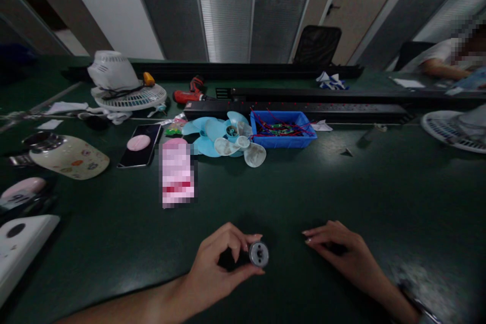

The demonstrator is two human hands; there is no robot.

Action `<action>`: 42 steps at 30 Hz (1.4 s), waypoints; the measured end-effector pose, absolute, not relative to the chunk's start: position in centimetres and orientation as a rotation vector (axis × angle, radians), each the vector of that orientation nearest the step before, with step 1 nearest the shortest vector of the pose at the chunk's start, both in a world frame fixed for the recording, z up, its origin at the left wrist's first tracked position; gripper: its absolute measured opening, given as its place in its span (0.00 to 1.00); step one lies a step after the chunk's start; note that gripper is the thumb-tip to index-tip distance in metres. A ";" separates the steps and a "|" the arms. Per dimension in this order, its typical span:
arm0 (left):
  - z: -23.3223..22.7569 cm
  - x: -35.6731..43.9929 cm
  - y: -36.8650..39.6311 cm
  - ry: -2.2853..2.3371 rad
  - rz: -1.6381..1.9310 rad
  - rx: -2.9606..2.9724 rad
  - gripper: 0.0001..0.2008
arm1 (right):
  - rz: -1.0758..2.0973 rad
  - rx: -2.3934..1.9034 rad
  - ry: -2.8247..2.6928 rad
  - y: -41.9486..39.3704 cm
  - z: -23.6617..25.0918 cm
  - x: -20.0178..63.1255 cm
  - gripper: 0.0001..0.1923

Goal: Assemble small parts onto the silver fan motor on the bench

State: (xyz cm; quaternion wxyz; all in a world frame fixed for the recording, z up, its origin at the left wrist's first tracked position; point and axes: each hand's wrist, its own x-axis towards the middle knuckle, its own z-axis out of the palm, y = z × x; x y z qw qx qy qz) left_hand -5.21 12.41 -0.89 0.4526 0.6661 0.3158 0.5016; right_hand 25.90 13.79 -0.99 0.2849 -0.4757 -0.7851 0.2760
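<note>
Between the thumb and fingers of my left hand (pixel 220 255) is a small round metal motor (pixel 259 254), its flat end facing me. That end shows a dark centre and small holes. My left hand grips it by its sides, just over the green table. To the right, apart from the motor, my right hand (pixel 343 248) is low over the table with thumb and fingertips drawn together. Whatever may be between those fingertips is too small to make out.
Fan blades (pixel 212 134) lie beside a blue bin (pixel 284 142) of wires and circuit boards. A pink packet (pixel 176 172), phone (pixel 146 149), cream flask (pixel 72 157) and red power drill (pixel 190 95) are at left. A fan (pixel 114 78) stands behind; another person (pixel 440 63) sits far right.
</note>
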 end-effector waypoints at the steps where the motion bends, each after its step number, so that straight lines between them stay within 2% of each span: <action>1: -0.8 -5.2 12.4 0.780 1.241 1.648 0.21 | 0.743 -1.279 -2.079 13.8 -1.0 25.8 0.03; 7: -0.9 -5.2 12.3 0.771 1.248 1.658 0.22 | 0.813 -1.257 -1.899 13.0 0.2 23.8 0.02; 16: -0.7 -5.2 12.4 0.769 1.299 1.702 0.21 | 0.764 -0.821 -2.141 13.7 3.6 17.4 0.09; 21: -0.3 -5.2 12.5 0.769 1.303 1.713 0.20 | 0.806 -0.908 -2.086 14.1 3.2 15.6 0.06; 42: -0.5 -5.3 12.2 0.800 1.279 1.730 0.17 | 0.739 -0.811 -2.154 13.6 2.9 15.9 0.06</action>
